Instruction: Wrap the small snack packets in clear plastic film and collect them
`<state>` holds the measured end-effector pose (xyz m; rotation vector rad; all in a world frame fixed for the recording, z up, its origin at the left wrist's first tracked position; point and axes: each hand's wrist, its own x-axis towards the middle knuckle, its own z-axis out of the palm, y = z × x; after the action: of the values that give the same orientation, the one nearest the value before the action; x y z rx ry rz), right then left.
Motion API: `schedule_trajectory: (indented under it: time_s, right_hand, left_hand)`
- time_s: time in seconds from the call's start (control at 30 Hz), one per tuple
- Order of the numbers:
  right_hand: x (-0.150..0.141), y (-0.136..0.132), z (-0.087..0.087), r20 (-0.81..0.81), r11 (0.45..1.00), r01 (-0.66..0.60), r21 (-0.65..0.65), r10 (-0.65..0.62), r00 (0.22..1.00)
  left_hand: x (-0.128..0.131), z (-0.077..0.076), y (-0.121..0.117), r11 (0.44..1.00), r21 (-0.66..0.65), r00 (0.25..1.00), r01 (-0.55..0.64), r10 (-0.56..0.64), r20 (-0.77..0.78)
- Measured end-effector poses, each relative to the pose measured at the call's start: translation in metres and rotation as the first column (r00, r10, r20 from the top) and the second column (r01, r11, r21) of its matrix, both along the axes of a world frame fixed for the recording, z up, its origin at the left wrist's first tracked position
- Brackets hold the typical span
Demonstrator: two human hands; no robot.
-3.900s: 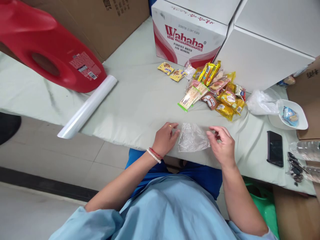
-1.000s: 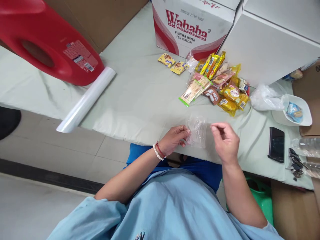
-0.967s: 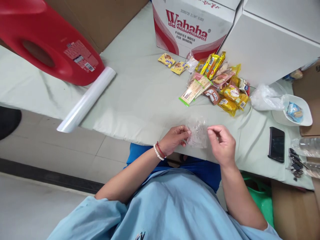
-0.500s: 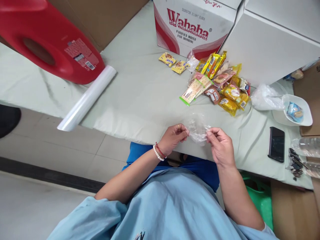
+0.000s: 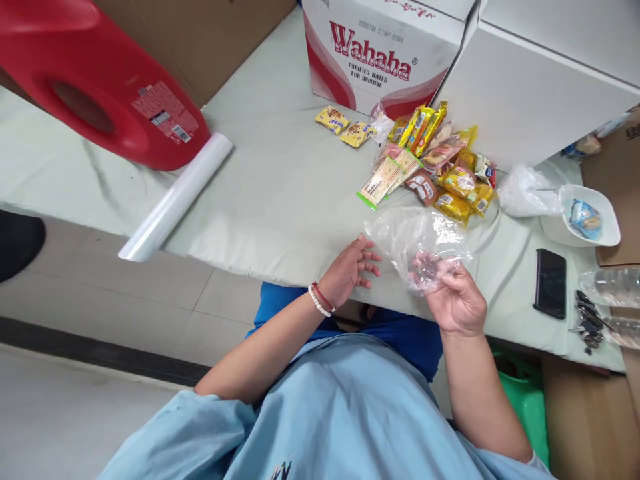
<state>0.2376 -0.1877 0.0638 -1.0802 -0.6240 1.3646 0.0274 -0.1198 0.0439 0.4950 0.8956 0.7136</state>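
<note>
Right of the frame's centre, my right grip (image 5: 460, 303) pinches the lower part of a clear plastic bag (image 5: 407, 237), thin, glossy, crinkled, spread loosely over the cloth-covered tabletop (image 5: 280, 200); my left grip (image 5: 350, 270), fingers parted, is near its left edge.

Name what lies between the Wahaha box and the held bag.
In the head view, wrapped snacks lie between the box and the clear bag in the right hand.

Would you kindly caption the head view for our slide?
Right hand holding a clear plastic bag; open left hand beside it, wrapped snacks beyond.
</note>
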Motion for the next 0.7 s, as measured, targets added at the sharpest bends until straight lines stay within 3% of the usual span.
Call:
schedule_trajectory:
  time_s: [0.17,0.4,0.6,0.7]
  right_hand:
    - [0.002,-0.002,-0.004,0.064,0.995,-0.097,0.005,0.097,0.993]
    - [0.006,0.003,-0.017,0.226,0.971,-0.215,0.101,0.188,0.956]
    - [0.009,0.005,-0.015,0.519,0.902,-0.415,0.122,0.298,0.801]
    - [0.006,0.005,-0.006,0.606,0.878,-0.46,0.131,0.296,0.738]
  left_hand:
    - [-0.006,0.006,0.012,0.999,0.003,0.999,0.033,-0.032,-0.012]
    - [-0.014,0.011,0.02,0.981,-0.002,0.973,0.193,-0.192,-0.126]
    - [-0.015,0.013,0.033,0.995,-0.039,0.982,0.091,-0.096,-0.163]
    - [-0.015,0.011,0.034,0.986,0.033,0.962,0.165,-0.153,-0.228]
